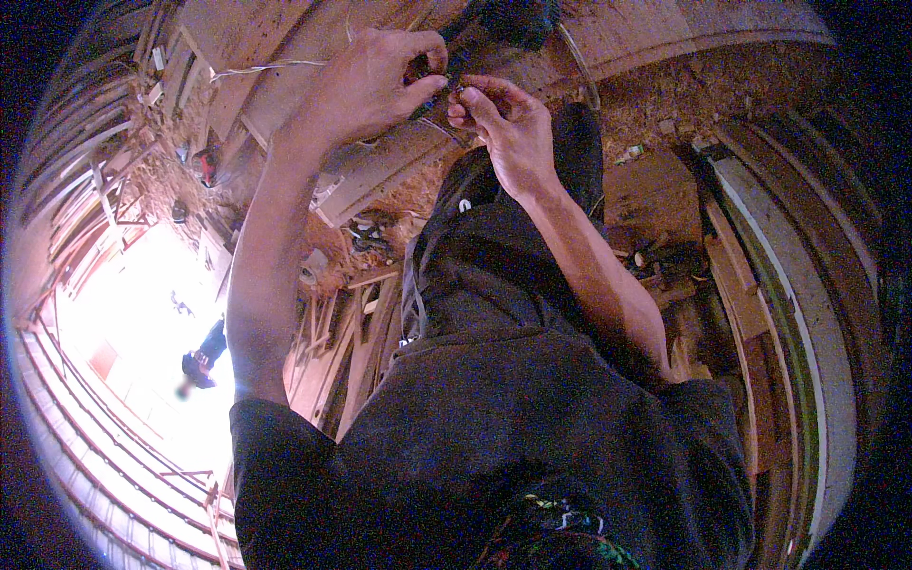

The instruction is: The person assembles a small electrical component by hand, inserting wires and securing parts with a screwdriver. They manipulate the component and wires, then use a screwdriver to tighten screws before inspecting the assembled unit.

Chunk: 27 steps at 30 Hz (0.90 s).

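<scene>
Left hand (pixel 375 81) curls over, thumb and forefinger drawn close together; whether they grip anything, I cannot tell. Just beside their tips is a small dark piece (pixel 455 87), too blurred to identify, pinched between thumb and bent forefinger of the right hand (pixel 515 123). Around them are a red-and-black object (pixel 205 168) among wood shavings, a pale twisted cord (pixel 271 66) near the left forearm, a flat brown wooden board (pixel 370 179) and a black-trousered knee (pixel 576 142).
</scene>
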Available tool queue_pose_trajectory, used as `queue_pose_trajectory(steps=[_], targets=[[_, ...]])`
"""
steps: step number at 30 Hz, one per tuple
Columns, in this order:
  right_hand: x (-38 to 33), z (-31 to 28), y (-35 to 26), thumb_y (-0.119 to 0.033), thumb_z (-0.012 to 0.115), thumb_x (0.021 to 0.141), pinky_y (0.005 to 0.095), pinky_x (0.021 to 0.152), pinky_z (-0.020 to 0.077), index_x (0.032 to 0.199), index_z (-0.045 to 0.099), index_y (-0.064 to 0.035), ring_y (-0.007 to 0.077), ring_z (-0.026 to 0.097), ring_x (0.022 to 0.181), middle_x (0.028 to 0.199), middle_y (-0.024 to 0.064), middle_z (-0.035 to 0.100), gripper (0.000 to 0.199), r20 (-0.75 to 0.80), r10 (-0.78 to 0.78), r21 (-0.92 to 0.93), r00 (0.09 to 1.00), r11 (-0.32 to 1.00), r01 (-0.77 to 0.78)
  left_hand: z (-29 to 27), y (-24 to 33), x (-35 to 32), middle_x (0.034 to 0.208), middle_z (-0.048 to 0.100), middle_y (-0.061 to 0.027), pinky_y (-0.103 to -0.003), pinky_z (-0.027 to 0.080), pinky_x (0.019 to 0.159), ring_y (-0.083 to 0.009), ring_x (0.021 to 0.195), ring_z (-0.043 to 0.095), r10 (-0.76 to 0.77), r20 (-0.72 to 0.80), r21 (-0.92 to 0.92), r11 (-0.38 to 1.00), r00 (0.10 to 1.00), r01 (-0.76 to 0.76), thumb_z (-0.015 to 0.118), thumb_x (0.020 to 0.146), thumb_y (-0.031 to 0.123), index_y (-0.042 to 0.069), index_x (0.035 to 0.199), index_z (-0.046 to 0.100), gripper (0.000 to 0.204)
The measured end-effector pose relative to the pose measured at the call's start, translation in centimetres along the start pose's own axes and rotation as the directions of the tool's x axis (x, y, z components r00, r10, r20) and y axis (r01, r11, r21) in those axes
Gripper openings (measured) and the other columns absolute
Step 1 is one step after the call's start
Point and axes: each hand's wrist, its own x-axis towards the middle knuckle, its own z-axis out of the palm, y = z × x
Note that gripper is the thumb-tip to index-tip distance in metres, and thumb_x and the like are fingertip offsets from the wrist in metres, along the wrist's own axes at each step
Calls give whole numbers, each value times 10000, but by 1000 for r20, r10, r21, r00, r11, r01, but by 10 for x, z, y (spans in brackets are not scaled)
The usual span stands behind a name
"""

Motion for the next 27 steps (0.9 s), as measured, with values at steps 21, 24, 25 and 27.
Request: queue_pose_trajectory(steps=[21,24,25,27], targets=[[-4,6,0,-126,652,983,322,755,611,1153,614,60,174,699,804,959,138,713,254,-112,-92,-125,989,989,78,-12,-6,14,1218,692,-128,-409,498,988,-310,1106,662,48,194,-145,989,980,-20,659,925,217,120,1331,622,419],[-4,6,0,-135,649,986,315,752,605,1147,615,56,171,698,805,961,137,713,252,-113,-107,-163,988,983,88,-20,-1,19,1256,680,-132,-410,490,1007,-322,1130,653,92,223,-62,995,970,-80,657,921,208,129,1352,612,440],[-3,4,2,-139,650,987,309,747,601,1145,616,55,170,698,805,961,136,713,253,-114,-120,-198,986,975,96,-22,0,20,1253,681,-136,-410,490,1008,-327,1135,650,97,244,-51,995,965,-87,663,916,209,130,1346,616,440],[-4,3,1,-150,653,987,295,734,590,1141,620,50,164,695,809,961,127,713,255,-108,-127,-226,986,969,100,-26,6,21,1214,683,-168,-415,494,993,-340,1127,649,108,244,-69,993,964,-94,654,912,198,95,1319,623,421]])
